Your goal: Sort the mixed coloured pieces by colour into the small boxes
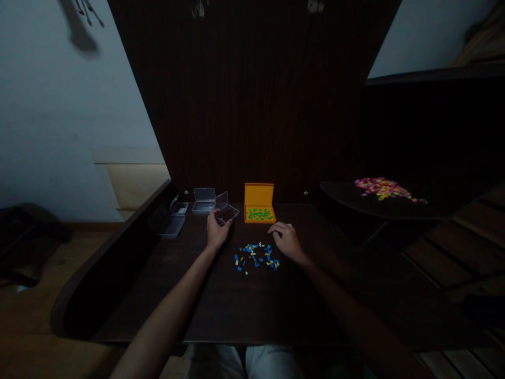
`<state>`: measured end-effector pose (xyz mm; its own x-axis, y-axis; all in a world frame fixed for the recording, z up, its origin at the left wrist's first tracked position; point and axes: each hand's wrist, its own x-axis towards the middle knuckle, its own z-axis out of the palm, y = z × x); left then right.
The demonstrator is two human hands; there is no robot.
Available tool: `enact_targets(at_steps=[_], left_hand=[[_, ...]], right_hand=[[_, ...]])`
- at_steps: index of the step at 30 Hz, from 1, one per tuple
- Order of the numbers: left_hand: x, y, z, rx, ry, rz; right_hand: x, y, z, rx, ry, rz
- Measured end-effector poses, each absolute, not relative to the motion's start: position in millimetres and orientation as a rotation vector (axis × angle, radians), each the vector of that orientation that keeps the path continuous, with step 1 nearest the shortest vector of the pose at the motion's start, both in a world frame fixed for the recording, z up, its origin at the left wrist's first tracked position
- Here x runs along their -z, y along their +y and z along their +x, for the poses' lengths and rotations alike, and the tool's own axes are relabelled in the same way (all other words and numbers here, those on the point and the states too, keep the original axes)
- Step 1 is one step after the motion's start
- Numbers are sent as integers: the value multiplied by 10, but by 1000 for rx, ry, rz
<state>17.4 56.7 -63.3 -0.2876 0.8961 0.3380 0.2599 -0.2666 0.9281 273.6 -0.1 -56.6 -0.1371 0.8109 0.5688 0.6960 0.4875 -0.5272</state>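
Note:
My left hand (216, 231) is closed round the side of a small clear plastic box (235, 209), whose lid stands up. Dark red pieces (227, 213) lie inside that box. My right hand (287, 241) hovers or rests palm down by the front right corner of an orange-yellow box (259, 193); its fingers are loosely bent and I see nothing in them. The orange-yellow box has its lid raised and holds many small green pieces (259, 214). Between my forearms, small blue, yellow and white building bricks (256, 256) lie scattered on the dark table (236, 310).
More clear plastic boxes stand left of my left hand: one at the back (203, 208), one nearer (173, 226), and a small one (180, 207) between. A raised wooden side (118, 252) bounds the table's left. Pink and yellow pieces (382, 188) lie heaped on a dark shelf (335, 192) at right.

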Motion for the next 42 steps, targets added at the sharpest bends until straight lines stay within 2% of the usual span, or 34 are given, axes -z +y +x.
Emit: enact_targets(at_steps=[12,20,24,33,42], left_hand=[[394,573,468,-1297,1886,1543],[343,610,580,-1281,2055,1625],[330,532,534,-1202,2016,1706],[450,333,-29,-1343,1857,2084],[247,528,-165,-708,2218,2229]], right_hand=[[574,-22,2730,-140,-1960,-1231],[556,-75,2703,-93,-1960,-1167],[538,-109,2700,-76,-1957,-1149],[547,-73,2683,-67,-1994,-1158],[544,-73,2714,-68,-1975,-1179]])
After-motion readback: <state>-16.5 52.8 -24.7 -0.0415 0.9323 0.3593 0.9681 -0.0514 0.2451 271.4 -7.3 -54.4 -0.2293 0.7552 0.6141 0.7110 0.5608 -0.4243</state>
